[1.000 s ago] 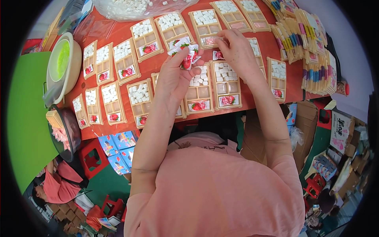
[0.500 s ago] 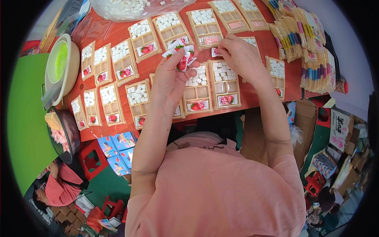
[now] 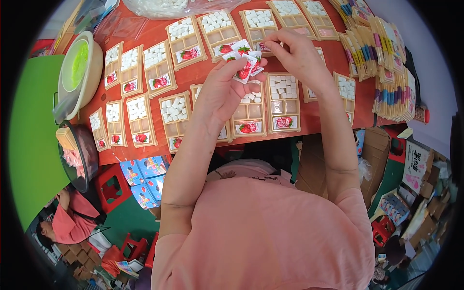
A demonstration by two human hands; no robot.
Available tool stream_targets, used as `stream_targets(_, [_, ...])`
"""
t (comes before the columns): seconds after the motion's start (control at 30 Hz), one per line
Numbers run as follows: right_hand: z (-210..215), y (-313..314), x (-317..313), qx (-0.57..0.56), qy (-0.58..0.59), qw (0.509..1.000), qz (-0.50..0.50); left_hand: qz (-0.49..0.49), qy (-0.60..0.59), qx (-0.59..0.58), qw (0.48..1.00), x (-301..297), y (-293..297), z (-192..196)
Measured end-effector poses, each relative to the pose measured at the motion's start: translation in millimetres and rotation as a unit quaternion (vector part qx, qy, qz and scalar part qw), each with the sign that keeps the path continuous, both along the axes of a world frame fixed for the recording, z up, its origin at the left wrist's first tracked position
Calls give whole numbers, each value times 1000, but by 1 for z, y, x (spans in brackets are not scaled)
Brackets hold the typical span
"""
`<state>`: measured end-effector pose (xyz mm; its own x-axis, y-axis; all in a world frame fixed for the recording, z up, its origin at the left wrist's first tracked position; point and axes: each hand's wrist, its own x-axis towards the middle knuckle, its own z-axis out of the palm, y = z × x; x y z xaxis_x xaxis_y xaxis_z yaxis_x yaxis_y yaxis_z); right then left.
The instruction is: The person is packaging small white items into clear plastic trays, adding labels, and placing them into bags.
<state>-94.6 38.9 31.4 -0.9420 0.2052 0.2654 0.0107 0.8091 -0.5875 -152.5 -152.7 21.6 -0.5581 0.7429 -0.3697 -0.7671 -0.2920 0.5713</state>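
Note:
My left hand (image 3: 223,92) is raised over the red table (image 3: 205,75) and grips a small fan of white sachets with red strawberry pictures (image 3: 242,62). My right hand (image 3: 298,54) pinches at the right end of that fan with thumb and fingers, over a tan compartment tray (image 3: 259,23). Below the hands lie more tan trays (image 3: 282,102) holding white cubes and a strawberry sachet each.
Rows of similar trays (image 3: 137,121) cover the table's left part. A beige bowl with a green inside (image 3: 77,67) stands at the left, a dark bowl of pink sachets (image 3: 77,152) below it. Stacks of coloured packets (image 3: 386,72) line the right. Another person (image 3: 67,222) sits lower left.
My left hand has lifted the sachets from over the trays toward the far row. My right hand has come in from the right and closed on the fan's end.

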Motion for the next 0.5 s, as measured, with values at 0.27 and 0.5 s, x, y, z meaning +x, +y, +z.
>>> stream_targets(0.27, [12, -26, 21, -90, -15, 996, 14, 34, -26, 20, 999, 8, 31, 6])
stream_targets(0.5, [18, -15, 40, -306, -33, 951, -18, 31, -28, -25, 999, 5, 36, -8])
